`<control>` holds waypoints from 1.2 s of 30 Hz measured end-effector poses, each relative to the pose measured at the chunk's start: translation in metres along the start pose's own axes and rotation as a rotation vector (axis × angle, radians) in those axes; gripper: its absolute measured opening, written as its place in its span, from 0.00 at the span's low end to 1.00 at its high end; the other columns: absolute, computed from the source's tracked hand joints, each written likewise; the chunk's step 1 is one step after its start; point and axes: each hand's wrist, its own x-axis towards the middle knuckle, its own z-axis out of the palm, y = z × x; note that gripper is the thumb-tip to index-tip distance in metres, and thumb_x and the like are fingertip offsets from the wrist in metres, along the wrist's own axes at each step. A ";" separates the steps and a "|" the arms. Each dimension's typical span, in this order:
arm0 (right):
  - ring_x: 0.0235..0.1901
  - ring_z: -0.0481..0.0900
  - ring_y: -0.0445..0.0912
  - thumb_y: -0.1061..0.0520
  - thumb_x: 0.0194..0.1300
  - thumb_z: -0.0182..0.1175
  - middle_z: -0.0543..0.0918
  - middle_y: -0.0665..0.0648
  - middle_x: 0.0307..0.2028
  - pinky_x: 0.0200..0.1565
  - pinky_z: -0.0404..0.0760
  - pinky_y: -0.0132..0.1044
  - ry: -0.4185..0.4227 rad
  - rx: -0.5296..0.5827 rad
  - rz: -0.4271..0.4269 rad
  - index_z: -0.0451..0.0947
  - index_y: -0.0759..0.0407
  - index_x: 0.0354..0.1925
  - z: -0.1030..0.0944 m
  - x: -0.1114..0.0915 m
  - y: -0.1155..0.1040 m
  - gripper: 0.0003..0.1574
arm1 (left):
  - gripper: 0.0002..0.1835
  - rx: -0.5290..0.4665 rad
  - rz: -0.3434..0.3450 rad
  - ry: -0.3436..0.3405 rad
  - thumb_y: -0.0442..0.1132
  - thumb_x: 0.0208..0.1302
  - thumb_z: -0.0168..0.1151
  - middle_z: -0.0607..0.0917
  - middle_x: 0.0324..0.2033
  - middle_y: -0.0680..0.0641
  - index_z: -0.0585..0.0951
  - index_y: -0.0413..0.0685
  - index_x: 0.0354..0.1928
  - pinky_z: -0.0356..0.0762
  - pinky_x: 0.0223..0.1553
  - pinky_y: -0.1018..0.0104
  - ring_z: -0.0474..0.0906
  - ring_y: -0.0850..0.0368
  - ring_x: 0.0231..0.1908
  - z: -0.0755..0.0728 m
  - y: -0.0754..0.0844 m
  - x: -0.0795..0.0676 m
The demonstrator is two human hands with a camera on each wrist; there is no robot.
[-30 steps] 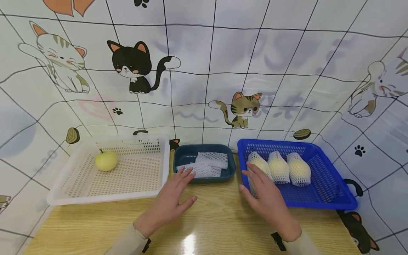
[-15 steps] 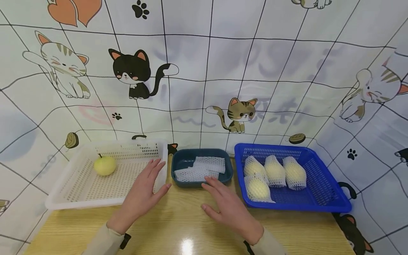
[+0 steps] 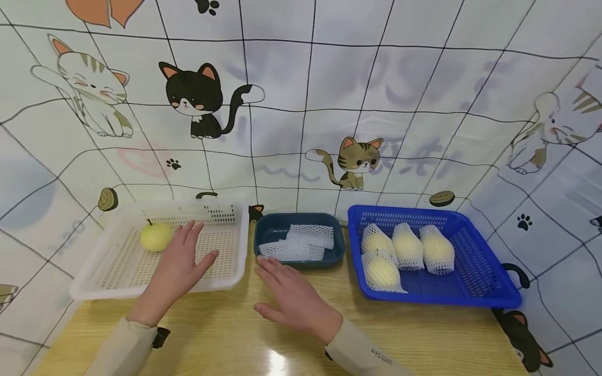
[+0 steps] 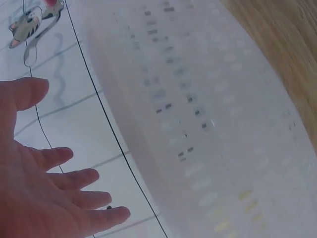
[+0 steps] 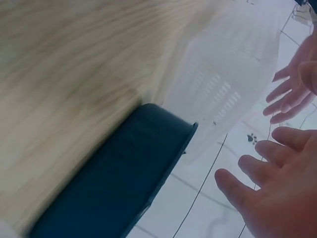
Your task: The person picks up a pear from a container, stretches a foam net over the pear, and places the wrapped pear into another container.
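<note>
A round yellow-green pear [image 3: 157, 237] with a dark stem sits at the left in the white slotted basket [image 3: 117, 293]. My left hand [image 3: 174, 266] hovers over that basket just right of the pear, fingers extended and holding nothing. In the left wrist view the same hand [image 4: 54, 193] has its fingers spread beside the basket's wall. My right hand [image 3: 296, 303], also holding nothing, is held with extended fingers near the front left of the teal tray [image 3: 269, 230]. White foam net sleeves [image 3: 305, 244] lie in that tray. The right wrist view has the right hand [image 5: 277, 183] beside the tray.
A blue slotted basket [image 3: 463, 284] stands at the right, holding several fruits in white foam nets [image 3: 408, 248] at its left side. All the containers stand on a wooden table [image 3: 226, 344], against a cat-patterned backdrop [image 3: 282, 94].
Both hands have moved left: the left from before the white basket's right edge to beside the pear, the right from over the blue basket's left side to before the teal tray.
</note>
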 end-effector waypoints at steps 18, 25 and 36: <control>0.80 0.47 0.50 0.29 0.74 0.53 0.48 0.57 0.82 0.73 0.62 0.54 -0.097 -0.134 -0.052 0.50 0.59 0.82 0.026 0.033 -0.020 0.55 | 0.49 0.080 -0.224 -0.241 0.54 0.76 0.55 0.49 0.67 0.09 0.49 0.12 0.71 0.57 0.63 0.22 0.48 0.11 0.66 -0.050 -0.068 0.032; 0.80 0.47 0.49 0.28 0.75 0.51 0.48 0.59 0.82 0.73 0.63 0.54 -0.109 -0.149 -0.062 0.49 0.60 0.82 0.027 0.031 -0.021 0.56 | 0.51 0.030 -0.304 -0.394 0.56 0.79 0.49 0.50 0.67 0.08 0.44 0.09 0.70 0.59 0.63 0.24 0.53 0.12 0.65 -0.064 -0.103 0.051; 0.80 0.45 0.50 0.30 0.75 0.53 0.45 0.60 0.82 0.75 0.58 0.50 -0.125 -0.102 -0.065 0.47 0.61 0.82 0.024 0.032 -0.022 0.56 | 0.54 0.090 -0.450 -0.485 0.59 0.75 0.53 0.66 0.56 0.09 0.46 0.05 0.64 0.77 0.48 0.32 0.74 0.18 0.51 -0.052 -0.133 0.073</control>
